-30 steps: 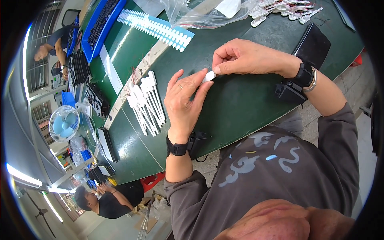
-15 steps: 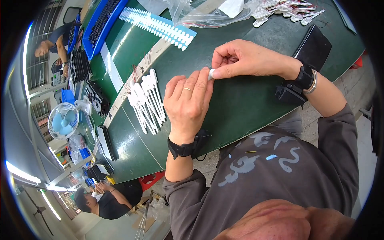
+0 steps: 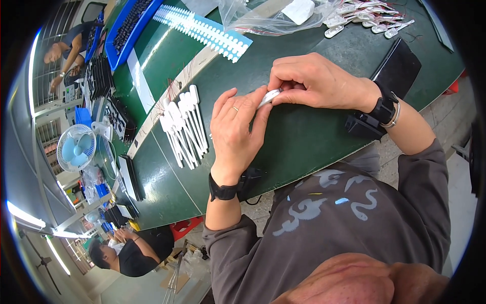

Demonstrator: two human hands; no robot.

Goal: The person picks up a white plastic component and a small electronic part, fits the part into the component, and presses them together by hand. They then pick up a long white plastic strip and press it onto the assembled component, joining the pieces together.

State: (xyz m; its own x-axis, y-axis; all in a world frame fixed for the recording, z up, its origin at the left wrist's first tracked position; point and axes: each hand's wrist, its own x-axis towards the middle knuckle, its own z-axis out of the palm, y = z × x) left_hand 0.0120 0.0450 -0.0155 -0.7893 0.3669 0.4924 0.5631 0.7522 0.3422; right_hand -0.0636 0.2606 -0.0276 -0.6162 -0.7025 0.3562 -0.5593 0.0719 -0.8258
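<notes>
Between my two hands is a small white rounded piece [image 3: 269, 98], its long side tilted up to the right. My left hand [image 3: 235, 124] pinches its lower left end with thumb and fingertips. The upper right end is in the closed thumb and fingers of my right hand [image 3: 309, 82]. What lies under the fingertips is hidden. Beside my left hand, a bunch of white paddle-shaped pieces [image 3: 183, 126] with thin wires lies on the green table [image 3: 298, 139]. Beyond it lies a blue sheet [image 3: 242, 47] with rows of white round-ended stickers.
At the far right sit several more white pieces with red wires [image 3: 362, 17], near a clear plastic bag [image 3: 253, 23]. A black phone-like slab [image 3: 400, 66] lies behind my right wrist. A blue tray [image 3: 114, 48] holds dark parts. Two other people work at the left.
My fingers have shifted on the white piece, and more of its length shows now. The left thumb has come into sight below it. The view has shifted slightly.
</notes>
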